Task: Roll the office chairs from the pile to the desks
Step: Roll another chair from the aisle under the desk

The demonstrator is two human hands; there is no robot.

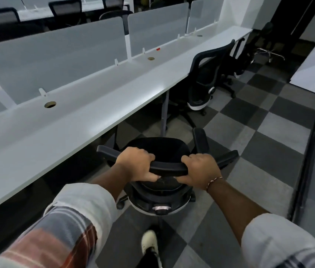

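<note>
A black office chair (pixel 164 149) stands right in front of me, seen from above and behind, its seat facing the long white desk (pixel 87 113). My left hand (pixel 137 165) grips the left part of the backrest's top edge. My right hand (pixel 201 171) grips the right part of the same edge. The chair's left armrest (pixel 106 151) lies near the desk's front edge; the right armrest (pixel 201 140) points out over the floor. Its wheeled base is mostly hidden under the seat.
A second black chair (pixel 208 78) is tucked at the desk further along, with more chairs (pixel 237 60) beyond it. Frosted divider panels (pixel 56 53) run along the desk's back. Checkered carpet tiles (pixel 249 132) spread to the right, bordered by a glass partition (pixel 311 151).
</note>
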